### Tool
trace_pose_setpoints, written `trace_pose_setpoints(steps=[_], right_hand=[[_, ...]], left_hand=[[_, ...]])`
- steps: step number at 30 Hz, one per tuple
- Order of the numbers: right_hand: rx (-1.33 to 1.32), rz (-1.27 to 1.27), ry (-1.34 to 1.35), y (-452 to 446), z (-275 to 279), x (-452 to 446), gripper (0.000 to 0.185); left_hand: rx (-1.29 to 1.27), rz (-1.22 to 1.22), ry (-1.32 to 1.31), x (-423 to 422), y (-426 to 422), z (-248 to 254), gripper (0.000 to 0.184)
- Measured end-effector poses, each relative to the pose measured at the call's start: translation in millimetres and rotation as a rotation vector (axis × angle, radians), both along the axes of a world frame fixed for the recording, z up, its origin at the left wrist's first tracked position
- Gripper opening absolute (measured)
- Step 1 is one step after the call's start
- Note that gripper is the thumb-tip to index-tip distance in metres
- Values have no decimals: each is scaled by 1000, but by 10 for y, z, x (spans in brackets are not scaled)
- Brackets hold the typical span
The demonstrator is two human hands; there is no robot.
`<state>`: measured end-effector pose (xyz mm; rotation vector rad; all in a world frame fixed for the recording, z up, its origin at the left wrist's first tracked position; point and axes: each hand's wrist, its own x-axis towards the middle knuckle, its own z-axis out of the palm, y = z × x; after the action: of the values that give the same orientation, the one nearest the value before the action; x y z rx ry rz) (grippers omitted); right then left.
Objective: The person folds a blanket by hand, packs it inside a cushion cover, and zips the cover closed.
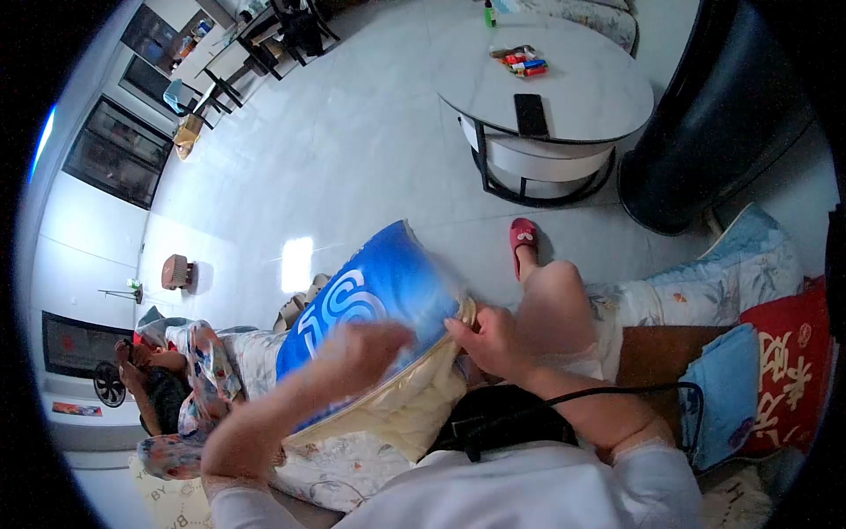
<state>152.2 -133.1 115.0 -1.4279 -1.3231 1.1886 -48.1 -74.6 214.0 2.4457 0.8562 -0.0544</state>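
Across my lap lies a blue cushion (401,273) with large white lettering, its cream underside (410,401) turned up along the near edge. My right hand (492,339) pinches the cushion's right corner between thumb and fingers. Over the cushion's near edge is my left hand (374,351), blurred by motion. Its fingers are smeared, so whether they grip the cushion cannot be made out.
A round white table (599,79) ahead holds a phone (530,115) and small colourful packets (522,61). To my left on the sofa, another person (167,383) reclines. On my right lie a folded blue cloth (723,388) and a red cushion (789,370). A black cable (608,392) crosses my right arm.
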Motion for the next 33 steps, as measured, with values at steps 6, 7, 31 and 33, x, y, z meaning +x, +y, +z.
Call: trace_pose_setpoints(steps=[6, 7, 31, 33], right_hand=[[149, 129, 15, -109, -126, 62, 31], [75, 130, -4, -151, -73, 132, 31], [-49, 329, 126, 322, 15, 585, 18], [-25, 351, 55, 361, 30, 609, 17]], left_hand=[[-280, -263, -376, 589, 828, -740, 29], [-475, -257, -357, 655, 785, -912, 27], [-188, 336, -558, 702, 402, -1248, 27], [-159, 326, -580, 719, 404, -1229, 29]])
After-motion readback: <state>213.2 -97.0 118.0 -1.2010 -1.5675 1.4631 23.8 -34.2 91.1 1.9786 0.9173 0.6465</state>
